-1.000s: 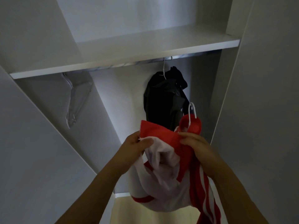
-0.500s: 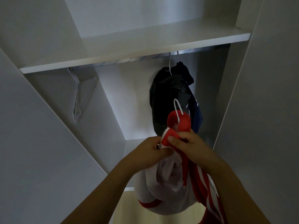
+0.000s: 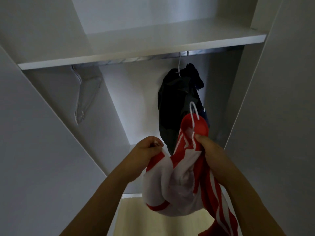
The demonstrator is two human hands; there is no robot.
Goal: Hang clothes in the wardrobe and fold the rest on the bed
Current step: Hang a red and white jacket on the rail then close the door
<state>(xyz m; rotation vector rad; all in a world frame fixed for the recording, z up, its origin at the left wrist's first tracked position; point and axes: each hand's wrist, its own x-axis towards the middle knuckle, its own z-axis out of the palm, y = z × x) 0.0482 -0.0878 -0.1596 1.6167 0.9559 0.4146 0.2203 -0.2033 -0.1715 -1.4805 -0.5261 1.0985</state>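
A red and white jacket [image 3: 177, 188] hangs bunched on a white hanger whose hook [image 3: 193, 111] sticks up through the red collar. My right hand [image 3: 207, 149] grips the jacket and hanger just under the collar. My left hand [image 3: 146, 150] pinches the red edge of the jacket's left shoulder. Both hands are raised in front of the open wardrobe, below the metal rail [image 3: 136, 58]. A dark garment [image 3: 175, 103] hangs from the rail on a white hanger, right behind the red collar.
Bare clear hangers [image 3: 87, 96] hang at the rail's left end. A white shelf [image 3: 136, 55] runs above the rail. White wardrobe walls [image 3: 272, 116] close in on both sides. Light wooden floor [image 3: 144, 218] shows below.
My hands have drawn apart, the left one pulling the jacket's shoulder out to the left. The hanger hook has shifted slightly right and stands a little higher against the dark garment.
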